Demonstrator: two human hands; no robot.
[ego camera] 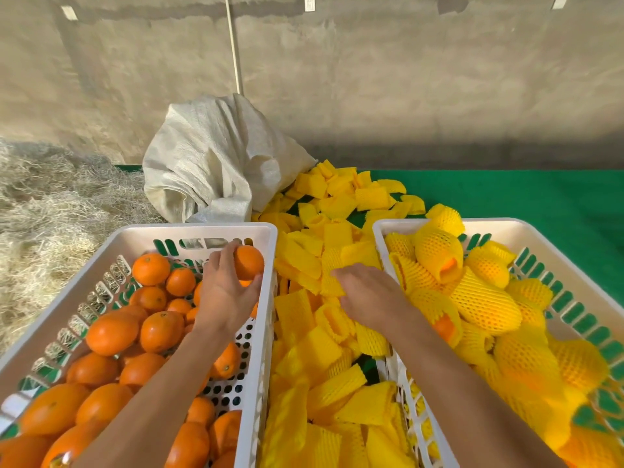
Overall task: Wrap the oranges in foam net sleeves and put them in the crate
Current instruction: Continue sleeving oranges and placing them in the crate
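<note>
While my left hand (225,292) curls round an orange (249,262) (far corner of its crate (263,332)), my right hand (368,295) pinches a foam sleeve (332,275); wrapped ones fill the other crate (381,228).

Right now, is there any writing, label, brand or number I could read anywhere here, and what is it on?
None can be read.
Three small white tags on the wall: marks too small and blurred to read.
Left crate, right crate, white sack, foam sleeves: no writing shows.
Oranges: no stickers or marks show.
</note>
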